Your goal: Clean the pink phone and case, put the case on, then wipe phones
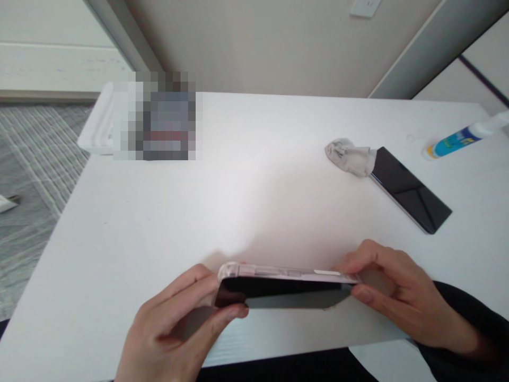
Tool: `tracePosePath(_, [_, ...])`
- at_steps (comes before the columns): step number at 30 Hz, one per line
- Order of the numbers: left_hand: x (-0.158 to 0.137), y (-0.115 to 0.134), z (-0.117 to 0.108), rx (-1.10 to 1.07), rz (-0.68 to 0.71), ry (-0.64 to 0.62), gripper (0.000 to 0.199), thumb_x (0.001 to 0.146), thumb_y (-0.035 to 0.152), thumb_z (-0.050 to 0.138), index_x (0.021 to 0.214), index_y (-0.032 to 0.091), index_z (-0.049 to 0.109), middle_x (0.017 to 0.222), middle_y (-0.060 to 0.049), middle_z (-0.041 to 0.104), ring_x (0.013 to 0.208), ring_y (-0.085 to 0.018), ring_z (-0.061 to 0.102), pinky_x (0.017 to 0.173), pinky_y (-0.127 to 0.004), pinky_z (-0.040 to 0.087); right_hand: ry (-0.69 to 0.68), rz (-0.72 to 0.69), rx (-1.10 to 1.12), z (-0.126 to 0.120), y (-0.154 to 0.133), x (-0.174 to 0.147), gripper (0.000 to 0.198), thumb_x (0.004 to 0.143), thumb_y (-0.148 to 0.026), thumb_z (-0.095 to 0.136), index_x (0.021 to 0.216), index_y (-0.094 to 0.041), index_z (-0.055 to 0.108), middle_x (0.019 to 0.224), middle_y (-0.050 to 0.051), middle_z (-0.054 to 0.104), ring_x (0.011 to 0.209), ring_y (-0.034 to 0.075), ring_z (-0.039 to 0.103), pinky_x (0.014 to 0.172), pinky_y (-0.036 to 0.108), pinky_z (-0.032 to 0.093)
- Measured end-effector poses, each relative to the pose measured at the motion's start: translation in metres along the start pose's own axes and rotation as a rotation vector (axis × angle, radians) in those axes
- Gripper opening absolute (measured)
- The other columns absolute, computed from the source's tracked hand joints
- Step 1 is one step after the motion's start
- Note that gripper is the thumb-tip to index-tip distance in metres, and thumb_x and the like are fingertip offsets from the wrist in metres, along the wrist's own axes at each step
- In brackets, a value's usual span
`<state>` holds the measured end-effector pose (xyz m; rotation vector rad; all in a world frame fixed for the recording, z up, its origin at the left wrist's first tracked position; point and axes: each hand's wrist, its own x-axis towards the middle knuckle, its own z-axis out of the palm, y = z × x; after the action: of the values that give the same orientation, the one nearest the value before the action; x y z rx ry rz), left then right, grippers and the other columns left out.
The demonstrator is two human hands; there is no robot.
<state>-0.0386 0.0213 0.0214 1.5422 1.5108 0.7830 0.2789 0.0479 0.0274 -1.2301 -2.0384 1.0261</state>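
Between my two hands is a smartphone (286,292) in a clear, pinkish case (274,271), tilted so that its long side edge faces up and its dark screen slants toward me. My left hand (178,318) pinches its left end, thumb on the screen side and fingers behind. At the other end, my right hand (397,292) grips a corner between thumb and fingers. Beyond my right hand, a second black smartphone (413,191) lies screen up on the table. A crumpled grey cloth (348,157) touches that phone's upper left end.
A blue and white bottle (457,142) with a yellow band lies or leans at the right on the white table (222,201). At the back left are a white ridged object (99,124) and a pixelated dark item (169,127). A wall (254,48) borders the table's far edge.
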Motion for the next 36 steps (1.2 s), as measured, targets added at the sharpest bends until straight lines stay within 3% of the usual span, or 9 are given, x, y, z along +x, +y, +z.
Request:
tracePosePath(5, [-0.010, -0.012, 0.005, -0.007, -0.045, 0.187, 0.032, 0.095, 0.036, 0.069, 0.124, 0.050, 0.069, 0.126, 0.015, 0.073, 0.113, -0.014, 0.073, 0.097, -0.020, 0.058, -0.112, 0.045, -0.070, 0.005, -0.006, 0.004, 0.010, 0.095, -0.029, 0.067, 0.089, -0.024, 0.061, 0.081, -0.001, 0.071, 0.071, 0.014, 0.069, 0.065, 0.024, 0.053])
tracePosePath(9, [-0.008, -0.009, 0.004, -0.047, -0.071, 0.134, 0.043, 0.099, 0.038, 0.064, 0.140, 0.049, 0.057, 0.120, 0.012, 0.076, 0.099, -0.012, 0.077, 0.088, -0.016, 0.060, -0.149, 0.004, -0.156, 0.010, -0.005, 0.004, 0.015, 0.097, -0.030, 0.064, 0.086, -0.022, 0.058, 0.070, -0.003, 0.061, 0.059, 0.011, 0.056, 0.055, 0.025, 0.042])
tracePosePath(14, [0.000, -0.004, 0.007, 0.154, 0.041, 0.016, 0.056, 0.099, 0.044, 0.060, 0.152, 0.040, 0.045, 0.143, 0.004, 0.065, 0.131, -0.020, 0.063, 0.115, -0.035, 0.044, -0.154, -0.119, -0.331, 0.019, -0.004, 0.005, 0.016, 0.099, -0.027, 0.059, 0.084, -0.021, 0.056, 0.071, -0.003, 0.057, 0.061, 0.012, 0.051, 0.058, 0.028, 0.035])
tracePosePath(19, [0.003, -0.005, 0.017, 0.555, 0.315, -0.099, 0.083, 0.096, 0.058, 0.060, 0.163, 0.026, 0.024, 0.165, -0.005, 0.039, 0.147, -0.024, 0.047, 0.118, -0.040, 0.039, -0.170, -0.202, -0.389, 0.028, -0.005, 0.003, 0.020, 0.104, -0.028, 0.054, 0.086, -0.021, 0.059, 0.076, -0.001, 0.062, 0.066, 0.015, 0.054, 0.061, 0.032, 0.036])
tracePosePath(23, [0.002, -0.007, 0.022, 0.788, 0.471, -0.160, 0.118, 0.080, 0.083, 0.059, 0.163, 0.010, 0.018, 0.168, -0.018, 0.026, 0.149, -0.034, 0.043, 0.118, -0.049, 0.038, -0.151, -0.218, -0.347, 0.010, -0.005, 0.012, 0.020, 0.105, -0.034, 0.057, 0.092, -0.022, 0.064, 0.083, -0.001, 0.067, 0.072, 0.015, 0.061, 0.065, 0.031, 0.044])
tracePosePath(26, [0.000, -0.008, 0.023, 0.783, 0.439, -0.131, 0.103, 0.088, 0.074, 0.058, 0.163, 0.014, 0.022, 0.168, -0.016, 0.030, 0.146, -0.033, 0.047, 0.112, -0.047, 0.049, 0.133, -0.246, -0.574, -0.020, 0.006, 0.033, 0.007, 0.101, -0.024, 0.061, 0.105, -0.022, 0.067, 0.102, 0.004, 0.072, 0.094, 0.020, 0.067, 0.087, 0.033, 0.051])
tracePosePath(28, [-0.001, -0.010, 0.022, 0.747, 0.418, -0.107, 0.090, 0.093, 0.065, 0.057, 0.163, 0.017, 0.024, 0.165, -0.014, 0.036, 0.143, -0.030, 0.051, 0.107, -0.044, 0.054, 0.269, -0.223, -0.783, -0.041, 0.022, 0.052, 0.021, 0.100, -0.022, 0.061, 0.121, -0.021, 0.067, 0.123, 0.010, 0.070, 0.115, 0.028, 0.064, 0.102, 0.043, 0.049])
tracePosePath(32, [0.001, -0.011, 0.020, 0.721, 0.480, -0.041, 0.074, 0.100, 0.048, 0.052, 0.161, 0.015, 0.027, 0.160, -0.008, 0.047, 0.142, -0.023, 0.052, 0.117, -0.039, 0.043, 0.173, -0.171, -0.963, -0.068, 0.062, 0.085, 0.047, 0.102, -0.028, 0.058, 0.147, -0.017, 0.052, 0.146, 0.015, 0.059, 0.138, 0.038, 0.051, 0.115, 0.062, 0.040])
tracePosePath(36, [0.003, -0.008, 0.022, 0.721, 0.485, 0.005, 0.069, 0.103, 0.045, 0.048, 0.161, 0.014, 0.026, 0.159, -0.006, 0.048, 0.141, -0.017, 0.053, 0.119, -0.032, 0.038, 0.214, -0.225, -0.945, -0.057, 0.064, 0.088, 0.032, 0.104, -0.019, 0.053, 0.133, -0.020, 0.067, 0.134, 0.009, 0.070, 0.130, 0.030, 0.062, 0.118, 0.058, 0.042])
